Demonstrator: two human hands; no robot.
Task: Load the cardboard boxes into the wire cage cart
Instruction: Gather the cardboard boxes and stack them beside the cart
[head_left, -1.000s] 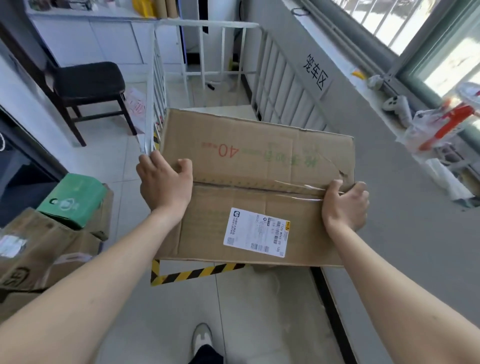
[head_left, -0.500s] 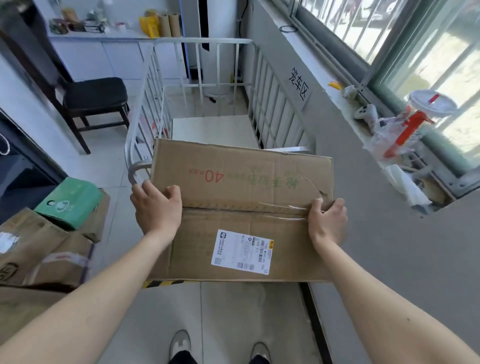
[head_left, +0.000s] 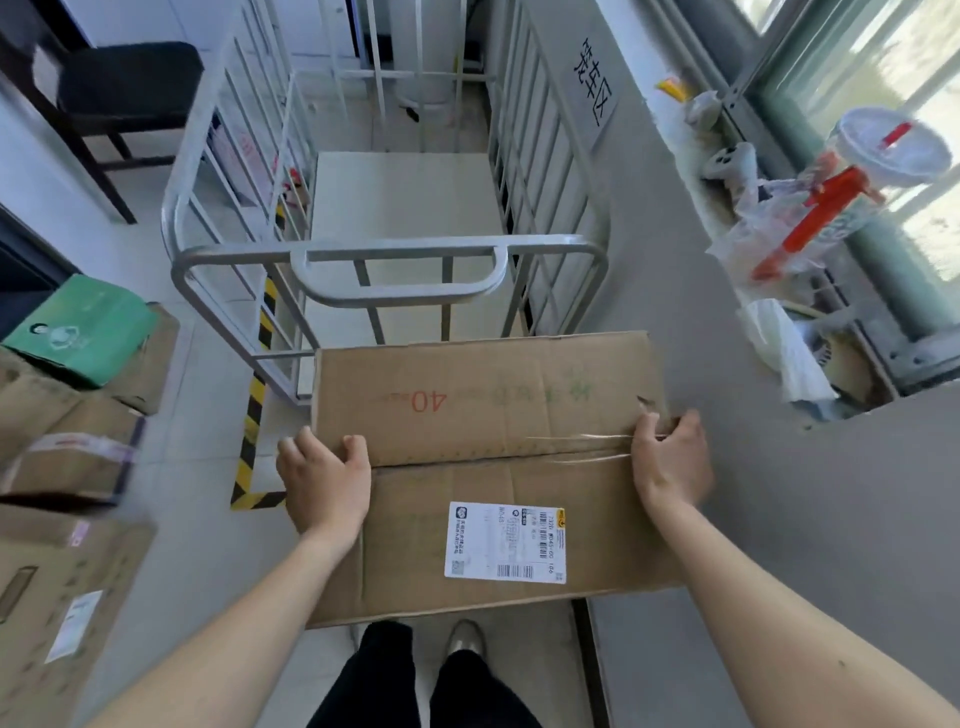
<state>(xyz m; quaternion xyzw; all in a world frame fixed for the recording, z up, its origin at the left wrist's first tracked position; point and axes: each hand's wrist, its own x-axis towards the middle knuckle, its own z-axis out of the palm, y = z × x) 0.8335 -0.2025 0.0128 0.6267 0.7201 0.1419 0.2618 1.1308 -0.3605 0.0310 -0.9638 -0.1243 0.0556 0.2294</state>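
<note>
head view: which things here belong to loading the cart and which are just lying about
Job: cardboard box held by left hand and right hand; wire cage cart; brown boxes on the floor at left.
Lying about: black chair; lidded drink cup; white controller on the sill.

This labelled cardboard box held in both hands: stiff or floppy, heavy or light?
Probably stiff: the cardboard box shows flat faces between the left hand and right hand. Likely not heavy, as side grips alone carry it. Its torn top by the tape may give.
</note>
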